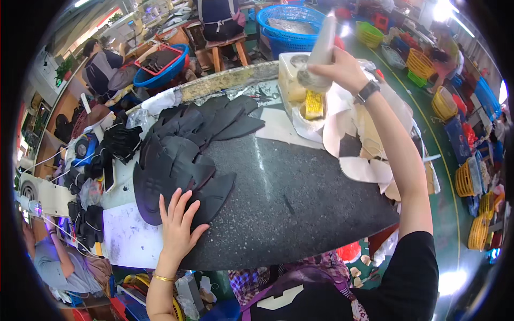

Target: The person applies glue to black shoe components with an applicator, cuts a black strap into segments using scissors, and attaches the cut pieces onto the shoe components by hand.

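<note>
A fanned pile of thin black sole-shaped pieces [176, 155] lies on the left part of the table. My left hand [180, 222] rests with fingers spread on the near edge of the pile, partly on the dark board. At the far right, my right hand [342, 69] is closed around a pale, thick tool that looks like a brush [320, 56], held tilted with its wider end low. Just beneath that end stands a cut-open whitish plastic container [289, 88], with a yellow patch [314, 104] on its side. The tool hides part of the container's opening.
A speckled dark board [278, 198] covers the near table. Pale cut sheets [364, 168] lie at its right edge. Black bundles [120, 142] and a phone [109, 176] sit at left. Blue baskets [292, 27] stand beyond the table. Other people work at left and behind.
</note>
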The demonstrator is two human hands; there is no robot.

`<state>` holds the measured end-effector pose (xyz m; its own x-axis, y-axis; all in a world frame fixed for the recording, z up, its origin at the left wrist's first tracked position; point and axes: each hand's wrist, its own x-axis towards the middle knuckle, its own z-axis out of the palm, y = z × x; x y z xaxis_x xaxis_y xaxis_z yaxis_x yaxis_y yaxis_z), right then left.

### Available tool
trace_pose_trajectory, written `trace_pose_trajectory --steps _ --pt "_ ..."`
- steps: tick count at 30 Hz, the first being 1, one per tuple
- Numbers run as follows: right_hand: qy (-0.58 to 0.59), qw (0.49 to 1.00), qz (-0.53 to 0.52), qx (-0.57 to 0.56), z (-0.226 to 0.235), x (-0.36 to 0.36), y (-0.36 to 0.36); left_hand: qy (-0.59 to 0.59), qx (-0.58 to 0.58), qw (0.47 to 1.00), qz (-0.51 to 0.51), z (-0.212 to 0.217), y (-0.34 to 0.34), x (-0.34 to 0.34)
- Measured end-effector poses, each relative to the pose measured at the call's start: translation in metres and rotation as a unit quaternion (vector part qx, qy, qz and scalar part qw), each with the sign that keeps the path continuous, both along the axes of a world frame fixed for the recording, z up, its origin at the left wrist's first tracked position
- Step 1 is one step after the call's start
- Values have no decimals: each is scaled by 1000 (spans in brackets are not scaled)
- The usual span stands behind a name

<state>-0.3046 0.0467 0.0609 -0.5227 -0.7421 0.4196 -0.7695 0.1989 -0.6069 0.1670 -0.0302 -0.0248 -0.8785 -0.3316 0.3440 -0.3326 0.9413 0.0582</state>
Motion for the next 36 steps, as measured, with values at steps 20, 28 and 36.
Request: trace_pose_trajectory --steps 20,28,36 --pt "-39 991 -129 6 -102 41 23 -140 29 786 -602 4 46 -153" --pt "-49 991 -124 -32 -99 63 -1 -195 9 675 -711 5 101 -182" --pt "-74 984 -149 -69 -103 58 5 -204 44 737 -643 22 102 -161"
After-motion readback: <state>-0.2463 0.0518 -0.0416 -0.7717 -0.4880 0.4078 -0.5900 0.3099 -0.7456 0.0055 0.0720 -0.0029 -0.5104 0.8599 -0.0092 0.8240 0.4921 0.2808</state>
